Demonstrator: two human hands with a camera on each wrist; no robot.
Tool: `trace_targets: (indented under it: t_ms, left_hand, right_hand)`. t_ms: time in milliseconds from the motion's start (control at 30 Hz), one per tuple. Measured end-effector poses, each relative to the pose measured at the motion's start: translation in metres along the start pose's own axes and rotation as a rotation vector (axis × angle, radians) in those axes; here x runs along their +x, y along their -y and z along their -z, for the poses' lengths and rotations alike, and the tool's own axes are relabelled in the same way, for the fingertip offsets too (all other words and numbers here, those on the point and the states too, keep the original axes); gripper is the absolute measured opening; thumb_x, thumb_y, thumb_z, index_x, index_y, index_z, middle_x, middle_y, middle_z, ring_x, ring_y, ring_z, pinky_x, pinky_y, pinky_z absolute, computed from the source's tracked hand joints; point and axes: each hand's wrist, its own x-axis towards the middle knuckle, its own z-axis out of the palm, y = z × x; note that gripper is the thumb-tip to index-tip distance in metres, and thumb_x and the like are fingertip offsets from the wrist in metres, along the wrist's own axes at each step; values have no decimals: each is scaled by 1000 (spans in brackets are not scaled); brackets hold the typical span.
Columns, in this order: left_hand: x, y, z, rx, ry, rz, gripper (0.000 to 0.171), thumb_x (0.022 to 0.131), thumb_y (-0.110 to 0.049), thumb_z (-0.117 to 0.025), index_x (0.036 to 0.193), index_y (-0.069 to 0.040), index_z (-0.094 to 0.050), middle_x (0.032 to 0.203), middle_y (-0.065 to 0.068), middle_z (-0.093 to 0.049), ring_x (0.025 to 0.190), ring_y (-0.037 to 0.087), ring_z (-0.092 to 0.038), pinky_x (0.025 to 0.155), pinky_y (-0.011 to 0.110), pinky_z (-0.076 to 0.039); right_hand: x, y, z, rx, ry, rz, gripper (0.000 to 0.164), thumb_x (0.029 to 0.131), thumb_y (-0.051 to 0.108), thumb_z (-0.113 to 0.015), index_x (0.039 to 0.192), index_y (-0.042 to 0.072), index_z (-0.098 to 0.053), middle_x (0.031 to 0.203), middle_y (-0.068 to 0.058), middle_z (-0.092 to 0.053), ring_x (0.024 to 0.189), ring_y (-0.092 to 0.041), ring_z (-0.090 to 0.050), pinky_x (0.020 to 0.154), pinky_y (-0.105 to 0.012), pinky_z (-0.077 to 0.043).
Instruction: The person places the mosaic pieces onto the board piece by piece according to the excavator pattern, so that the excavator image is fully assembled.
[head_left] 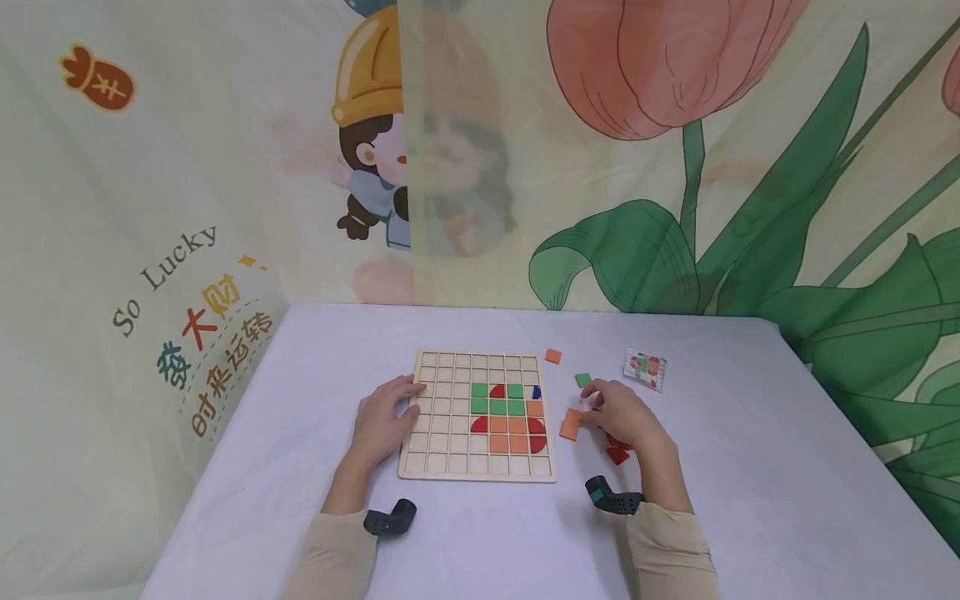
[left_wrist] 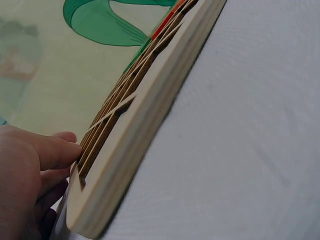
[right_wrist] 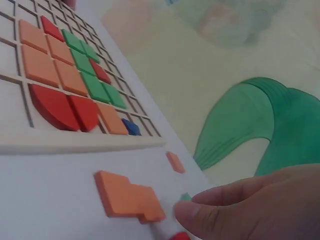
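Observation:
A wooden grid board [head_left: 442, 475] lies on the table with green, orange, red and blue pieces set in several of its cells. My left hand [head_left: 386, 417] rests at the board's left edge, thumb and a finger touching the rim; in the left wrist view its other fingers are partly hidden. To the right of the board, my right hand [head_left: 621, 412] hovers over loose pieces, thumb and forefinger apart in the head view. Close to its fingertips are a green tile [head_left: 583, 380] and orange tiles [head_left: 570, 425]. Red pieces [head_left: 617, 456] lie partly hidden under this hand.
One orange tile [head_left: 552, 356] lies off the board's upper right corner. A small picture card [head_left: 645, 368] in shiny wrapping lies farther right. White cloth covers the table [head_left: 480, 542], and a printed curtain [head_left: 480, 275] hangs behind its far edge.

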Motion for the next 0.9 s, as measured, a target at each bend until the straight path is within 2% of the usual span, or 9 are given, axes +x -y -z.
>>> trace_targets:
  t_ms: [133, 267, 433, 600, 733, 833, 900]
  left_hand:
    - [1, 0, 1, 5, -1, -2, 35, 90, -17, -60, 125, -15, -61, 145, 7, -48, 139, 28, -37, 112, 52, -24]
    - [1, 2, 1, 9, -2, -5, 35, 90, -17, -60, 125, -15, -61, 145, 7, -48, 139, 28, -37, 111, 52, -25]
    - [1, 3, 0, 6, -2, -6, 35, 90, -18, -60, 124, -15, -61, 145, 7, -48, 138, 27, -37, 111, 52, -25]
    - [1, 3, 0, 10, -2, -3, 35, 90, -18, -60, 125, -15, -61, 145, 7, -48, 139, 28, -37, 111, 52, -25]
    - [0, 2, -1, 0, -6, -4, 35, 89, -17, -60, 124, -15, -61, 144, 7, -48, 138, 28, -37, 111, 52, -25]
    - [0, 2, -1, -9, -7, -11, 35, 89, -17, -60, 124, -14, -62, 144, 7, -49, 138, 28, -37, 110, 52, -25]
    - [0, 2, -1, -14, -4, -11, 35, 89, -16, -60, 124, -14, -61, 144, 7, -48, 139, 28, -36, 111, 51, -25]
  right_hand:
    - [-2, -21, 12, 19, 14, -49, 46, 79, 20, -76, 120, 9, -58, 114, -19, -58, 97, -29, -57, 69, -37, -58]
    - [0, -29, 10, 26, 29, -66, 48, 76, 22, -79, 117, 9, -59, 112, -18, -60, 95, -26, -58, 69, -35, -57]
    - [3, -23, 2, 37, 19, -65, 41, 79, 24, -77, 113, 10, -60, 107, -14, -62, 87, -22, -58, 65, -31, -56]
    - [5, -17, -2, 18, -10, -43, 34, 81, 21, -75, 110, 8, -62, 101, -12, -62, 88, -23, -56, 67, -31, -56]
    - [5, -16, 0, 52, -15, -40, 32, 81, 20, -75, 107, 8, -61, 98, -11, -61, 88, -24, -55, 66, -31, -56]
    - [5, -16, 2, 78, -39, -27, 32, 83, 19, -73, 109, 9, -59, 99, -11, -61, 90, -24, -56, 65, -32, -57]
    - [6, -13, 2, 82, -75, 13, 33, 85, 18, -70, 115, 11, -59, 101, -12, -61, 91, -25, -56, 66, -32, -57]
